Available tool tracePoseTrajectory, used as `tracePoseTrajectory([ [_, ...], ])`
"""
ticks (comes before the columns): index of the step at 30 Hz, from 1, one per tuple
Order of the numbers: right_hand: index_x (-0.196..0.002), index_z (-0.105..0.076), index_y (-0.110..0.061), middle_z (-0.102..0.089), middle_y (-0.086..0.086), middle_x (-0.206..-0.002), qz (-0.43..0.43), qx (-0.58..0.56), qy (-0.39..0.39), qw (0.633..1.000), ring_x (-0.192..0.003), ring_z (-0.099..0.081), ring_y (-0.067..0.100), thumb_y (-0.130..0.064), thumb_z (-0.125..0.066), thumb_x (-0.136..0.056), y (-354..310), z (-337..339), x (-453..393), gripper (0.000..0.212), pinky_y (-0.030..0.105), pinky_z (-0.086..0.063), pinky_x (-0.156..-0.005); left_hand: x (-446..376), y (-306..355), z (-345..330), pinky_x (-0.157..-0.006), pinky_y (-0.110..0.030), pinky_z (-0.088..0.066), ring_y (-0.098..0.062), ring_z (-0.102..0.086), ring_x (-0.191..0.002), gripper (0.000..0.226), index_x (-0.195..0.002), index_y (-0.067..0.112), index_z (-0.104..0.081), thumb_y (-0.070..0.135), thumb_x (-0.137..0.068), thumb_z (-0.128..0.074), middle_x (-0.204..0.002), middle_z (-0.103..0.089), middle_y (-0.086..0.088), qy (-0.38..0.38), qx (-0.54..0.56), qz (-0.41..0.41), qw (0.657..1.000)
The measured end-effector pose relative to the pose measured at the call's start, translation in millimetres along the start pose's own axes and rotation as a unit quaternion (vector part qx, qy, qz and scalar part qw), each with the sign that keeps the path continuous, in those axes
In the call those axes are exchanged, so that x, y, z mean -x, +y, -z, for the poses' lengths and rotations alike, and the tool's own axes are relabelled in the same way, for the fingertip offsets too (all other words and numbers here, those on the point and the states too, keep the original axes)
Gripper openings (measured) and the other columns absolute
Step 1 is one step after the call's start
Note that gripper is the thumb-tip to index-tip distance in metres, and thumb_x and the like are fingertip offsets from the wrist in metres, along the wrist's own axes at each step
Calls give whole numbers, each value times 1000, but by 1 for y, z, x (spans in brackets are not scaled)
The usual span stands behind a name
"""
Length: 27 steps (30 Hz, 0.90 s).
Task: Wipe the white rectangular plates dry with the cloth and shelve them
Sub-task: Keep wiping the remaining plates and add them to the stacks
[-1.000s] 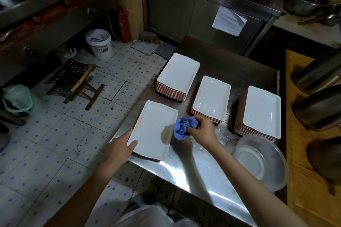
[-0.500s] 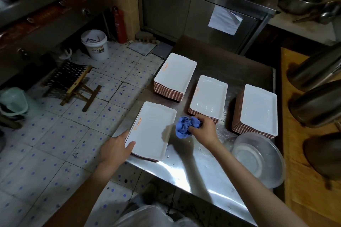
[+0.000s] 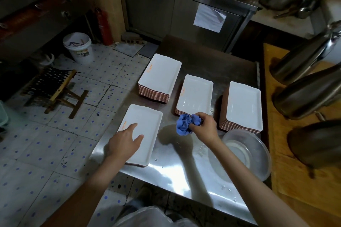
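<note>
Right grip [image 3: 203, 127]: pinching balled blue cloth [image 3: 186, 124], just off tabletop [image 3: 184, 175] | left grip [image 3: 125, 143]: fingers spread flat over near plate [image 3: 145, 125] | plate lies left of cloth, long axis running away from person | right forearm angled inward, wipe looks next.

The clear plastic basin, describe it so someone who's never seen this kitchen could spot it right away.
Find the steel table with its white rectangular plates. At its right edge, beside the wooden counter, sits the clear plastic basin, just nearer than the rightmost plate stack. It is the only round, see-through thing on the table.
</note>
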State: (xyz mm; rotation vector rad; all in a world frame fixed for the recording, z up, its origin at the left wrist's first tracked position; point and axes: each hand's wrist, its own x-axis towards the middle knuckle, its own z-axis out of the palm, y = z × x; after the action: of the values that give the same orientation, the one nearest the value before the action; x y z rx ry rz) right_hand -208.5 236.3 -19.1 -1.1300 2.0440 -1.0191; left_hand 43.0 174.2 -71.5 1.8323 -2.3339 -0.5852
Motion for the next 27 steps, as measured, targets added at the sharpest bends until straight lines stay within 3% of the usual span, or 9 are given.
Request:
tracePoseTrajectory([
  [3, -75, -61, -3, -56, 3, -65, -8, 1, 18, 1000, -58, -50, 10, 7, -66, -72, 4, 11, -5, 11, 8, -39, -49, -17, 28, -8, -85, -36, -49, -27, -59, -112, 53, -140, 25, -43, 48, -92, -49, -123, -64, -3, -12, 13, -39, 999],
  [7, -73, -60, -11, -57, -3, -66, -38, 1, 41, 998, -64, -55, 15, 4, -67, -71, 13, 24, -12, 17, 25, -48, -60, -40, 69, -17, -85, -36, -48, -29, -59, -111, 51, -136, 24, -47, 48, -91, -52, -123, -65, -4, -27, 28, -73, 997],
  [11, -65, -56, -16, -54, -3, -62, -55, -5, 65, 996, -58, -51, 11, 5, -68, -71, 19, 38, -16, 24, 16, -42, -52, -61, 98, -24, -82, -37, -49, -32, -60, -104, 46, -130, 22, -52, 44, -90, -56, -106, -69, -9, -44, 74, -81, 993],
  [14, -76, -61, -3, -58, 3, -68, -78, 0, 82, 994, -63, -52, 15, 3, -67, -70, 27, 47, -20, 11, 24, -44, -58, -75, 116, -28, -78, -37, -46, -33, -60, -102, 38, -121, 18, -57, 36, -89, -60, -99, -69, -9, -37, 119, -90, 988],
  [17, -78, -63, -11, -60, 0, -71, -97, 5, 100, 990, -66, -55, 15, 2, -68, -70, 31, 56, -26, 16, 26, -47, -64, -93, 129, -33, -75, -38, -46, -35, -62, -93, 31, -113, 13, -58, 30, -87, -63, -86, -69, -12, -39, 169, -78, 982],
  [23, -78, -62, -13, -58, -8, -66, -107, -9, 112, 988, -60, -54, 4, 4, -67, -71, 37, 69, -32, 19, 8, -42, -53, -127, 142, -46, -75, -43, -50, -40, -61, -90, 37, -104, 6, -49, 37, -88, -61, -92, -64, -20, -68, 136, -67, 986],
  [27, -75, -60, -13, -56, -8, -63, -109, -12, 116, 987, -57, -52, 1, 5, -66, -72, 39, 72, -32, 19, 6, -40, -50, -136, 142, -54, -77, -45, -50, -42, -59, -98, 45, -105, 4, -45, 45, -89, -56, -104, -62, -21, -98, 58, -60, 992],
])
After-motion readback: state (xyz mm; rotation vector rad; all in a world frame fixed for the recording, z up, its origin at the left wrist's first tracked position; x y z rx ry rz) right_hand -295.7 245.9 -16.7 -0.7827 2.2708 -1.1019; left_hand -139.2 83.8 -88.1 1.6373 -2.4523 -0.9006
